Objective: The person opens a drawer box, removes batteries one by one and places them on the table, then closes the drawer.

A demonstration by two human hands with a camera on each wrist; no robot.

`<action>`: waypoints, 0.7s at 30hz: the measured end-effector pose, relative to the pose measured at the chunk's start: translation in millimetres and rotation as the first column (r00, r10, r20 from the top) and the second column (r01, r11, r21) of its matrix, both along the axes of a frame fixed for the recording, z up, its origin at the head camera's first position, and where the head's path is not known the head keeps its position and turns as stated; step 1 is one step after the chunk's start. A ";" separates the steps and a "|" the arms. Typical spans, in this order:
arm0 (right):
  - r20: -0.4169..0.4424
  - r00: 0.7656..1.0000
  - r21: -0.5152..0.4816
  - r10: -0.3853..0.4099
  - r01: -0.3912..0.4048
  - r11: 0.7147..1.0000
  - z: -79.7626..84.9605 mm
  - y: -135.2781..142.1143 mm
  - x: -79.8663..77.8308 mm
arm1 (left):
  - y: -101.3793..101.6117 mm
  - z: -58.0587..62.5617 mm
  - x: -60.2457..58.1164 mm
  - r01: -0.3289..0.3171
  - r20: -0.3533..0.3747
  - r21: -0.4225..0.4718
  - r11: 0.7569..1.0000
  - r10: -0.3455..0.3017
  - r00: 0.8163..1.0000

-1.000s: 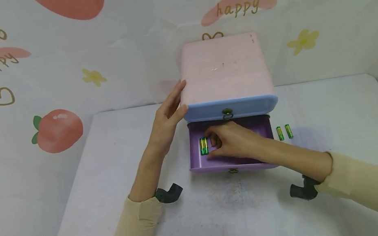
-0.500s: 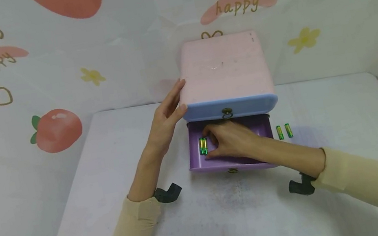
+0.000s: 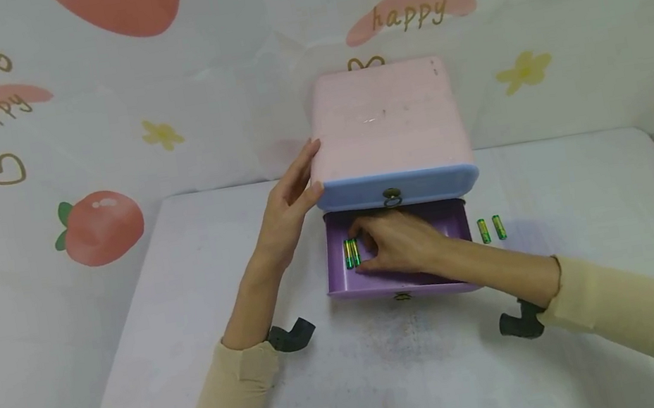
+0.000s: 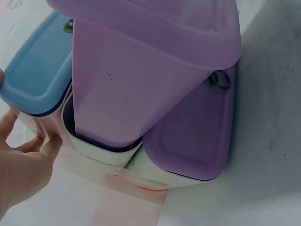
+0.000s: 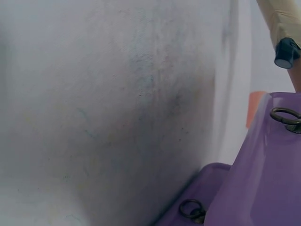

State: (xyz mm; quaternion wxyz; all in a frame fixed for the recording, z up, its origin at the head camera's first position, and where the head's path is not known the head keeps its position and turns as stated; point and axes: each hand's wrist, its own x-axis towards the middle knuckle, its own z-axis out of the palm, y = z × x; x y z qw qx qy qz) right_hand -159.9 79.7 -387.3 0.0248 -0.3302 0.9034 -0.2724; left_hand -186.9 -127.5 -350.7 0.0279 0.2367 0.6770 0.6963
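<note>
A small pink-topped drawer cabinet (image 3: 387,119) stands against the back wall, its purple middle drawer (image 3: 340,284) pulled out. My left hand (image 3: 281,218) rests its thumb and fingers along the cabinet's left side, by the blue top drawer (image 4: 40,61). Inside the pulled-out drawer my right hand (image 3: 400,242) is lowered, with thumb and forefinger at the two ends of a green-and-gold battery (image 3: 356,253). Just left of it, a second battery (image 3: 348,254) lies side by side on the drawer floor. The right wrist view shows no fingers.
Two more batteries (image 3: 491,228) lie on the white table right of the drawer. A closed purple bottom drawer (image 4: 193,127) with a ring pull sits below the pulled-out one. Behind the cabinet hangs a printed cloth (image 3: 219,92).
The right thumb and forefinger have moved slightly left, to the ends of the right-hand battery in the drawer. A thin gap now shows between the two batteries there. The left hand stays put.
</note>
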 end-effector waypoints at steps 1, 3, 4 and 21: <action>0.008 1.000 -0.008 0.005 -0.005 1.000 -0.1 0.4 -0.2 | -0.2 -0.3 -0.1 0.001 0.001 0.001 1.000 -0.001 1.000; 0.024 1.000 -0.030 0.015 -0.014 0.999 0.0 1.4 -0.4 | -0.3 -0.9 -0.7 0.004 0.001 0.006 1.000 -0.004 1.000; 0.035 0.999 -0.045 0.022 -0.021 0.999 0.0 2.0 -0.4 | -0.3 -1.1 -0.7 0.008 0.000 0.010 1.000 -0.008 1.000; 0.148 0.982 -0.205 0.118 -0.087 0.975 13.1 16.1 11.9 | -0.6 -1.7 0.3 0.008 -0.007 0.006 1.000 -0.008 1.000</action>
